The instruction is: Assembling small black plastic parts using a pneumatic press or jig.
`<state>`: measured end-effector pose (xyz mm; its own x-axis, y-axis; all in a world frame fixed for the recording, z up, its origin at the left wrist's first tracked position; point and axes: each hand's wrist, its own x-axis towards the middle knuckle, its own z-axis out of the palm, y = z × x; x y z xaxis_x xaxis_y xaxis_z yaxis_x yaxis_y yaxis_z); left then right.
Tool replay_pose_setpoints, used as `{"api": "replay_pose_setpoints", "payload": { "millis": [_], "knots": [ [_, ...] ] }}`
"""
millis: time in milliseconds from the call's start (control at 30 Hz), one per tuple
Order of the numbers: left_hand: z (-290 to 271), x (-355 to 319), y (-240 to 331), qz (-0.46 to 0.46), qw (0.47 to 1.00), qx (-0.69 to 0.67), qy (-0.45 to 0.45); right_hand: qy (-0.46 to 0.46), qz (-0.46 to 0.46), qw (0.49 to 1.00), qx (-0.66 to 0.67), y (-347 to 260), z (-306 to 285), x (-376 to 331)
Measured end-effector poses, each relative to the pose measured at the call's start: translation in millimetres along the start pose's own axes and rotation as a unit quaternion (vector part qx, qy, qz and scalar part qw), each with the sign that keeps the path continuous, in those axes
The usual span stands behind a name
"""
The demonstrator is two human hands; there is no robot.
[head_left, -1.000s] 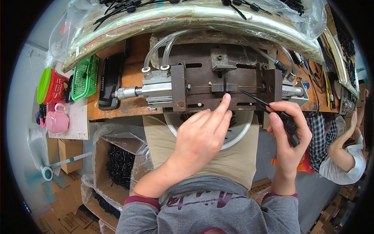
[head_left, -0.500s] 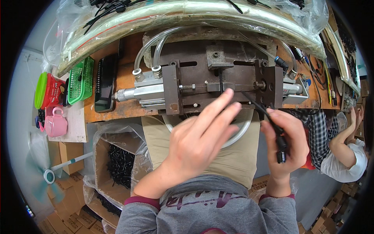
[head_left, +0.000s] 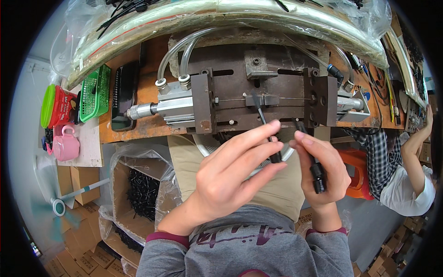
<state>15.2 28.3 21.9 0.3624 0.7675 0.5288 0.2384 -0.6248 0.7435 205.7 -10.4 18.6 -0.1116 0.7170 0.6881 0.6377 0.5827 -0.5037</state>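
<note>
In front of a dark metal fixture (head_left: 286, 108), my left hand (head_left: 226, 173) pinches a slim black rod-like piece (head_left: 263, 115) with a thicker end (head_left: 275, 156) under the fingertips. The rod's far tip reaches up to two small dark blocks (head_left: 271, 99) in the middle of the fixture; whether it touches them I cannot tell. A second black piece (head_left: 317, 173), with a stepped cylindrical end, is held in my right hand (head_left: 334, 173) between thumb and fingers, pointing up at the fixture's front edge.
Metal air cylinders (head_left: 175, 111) with clear hoses (head_left: 187, 57) flank the fixture. A green basket (head_left: 94, 99), black tray (head_left: 123, 104) and pink cup (head_left: 67, 144) stand left. Below is a plastic-lined carton (head_left: 121, 184) of black parts. Another person (head_left: 406, 184) sits at right, near an orange stool (head_left: 357, 173).
My left hand has drawn back from the blocks and now grips a rod-like piece. Pins on both sides of the blocks have retracted outward. My right hand has shifted slightly left with its piece.
</note>
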Motion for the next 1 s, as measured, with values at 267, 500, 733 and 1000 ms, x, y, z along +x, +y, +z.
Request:
{"api": "replay_pose_setpoints", "payload": {
  "millis": [267,500,733,1000],
  "knots": [
    [13.1,3.8,-15.8,0.061,0.965,0.248,-0.052,0.055,0.048,0.997,-0.016,-0.5,-1.8,4.4],
    [8.5,12.8,-10.2,0.047,0.956,0.281,-0.076,0.061,0.014,0.997,-0.053,5.9,-7.1,2.7],
    [-5.4,11.4,6.7,-0.073,0.987,-0.114,-0.089,0.033,-0.057,0.993,-0.101,9.0,-3.7,0.0],
    [-5.5,5.1,8.2,0.01,0.998,0.054,-0.009,0.058,-0.056,0.994,-0.07,13.7,5.7,6.9]
  ]
}}
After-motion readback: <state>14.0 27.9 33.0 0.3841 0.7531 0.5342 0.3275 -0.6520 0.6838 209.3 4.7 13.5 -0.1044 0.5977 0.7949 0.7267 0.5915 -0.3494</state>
